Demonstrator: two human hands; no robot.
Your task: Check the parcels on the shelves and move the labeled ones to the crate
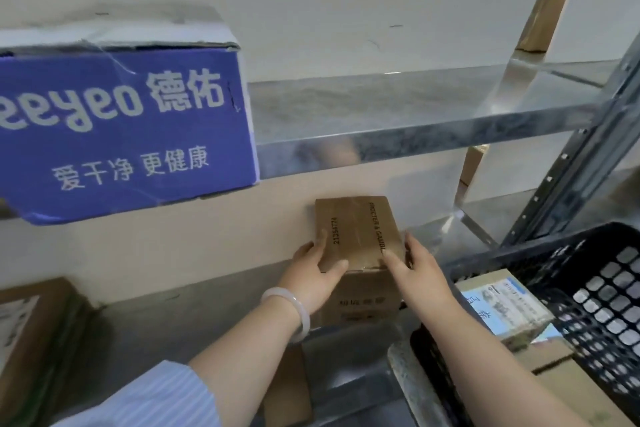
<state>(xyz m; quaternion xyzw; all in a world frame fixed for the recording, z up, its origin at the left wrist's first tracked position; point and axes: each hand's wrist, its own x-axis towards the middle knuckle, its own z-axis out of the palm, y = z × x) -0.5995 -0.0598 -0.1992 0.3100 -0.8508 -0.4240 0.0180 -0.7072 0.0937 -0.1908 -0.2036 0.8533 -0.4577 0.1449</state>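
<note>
Mid-task: clasping brown box (358, 232) w/ left hand (313, 274) & right hand (415, 270) beside crate (561, 248); labeled pkg (502, 305) inside, blue box (121, 128) prob. pending.

On my feed the cardboard box (358, 236) is plain brown with black print along its top. The big box (128, 128) is deep blue with white lettering and a greyish-white top. The shelf (415, 139) is silvery grey metal, its upright (575, 156) dark grey. The crate (540, 253) is black, its wall a grid of holes. I make out a light-blue and white label (498, 308) inside it, a pale milky bracelet (291, 308), and a sleeve (156, 399) in fine blue-and-white stripes.
</note>
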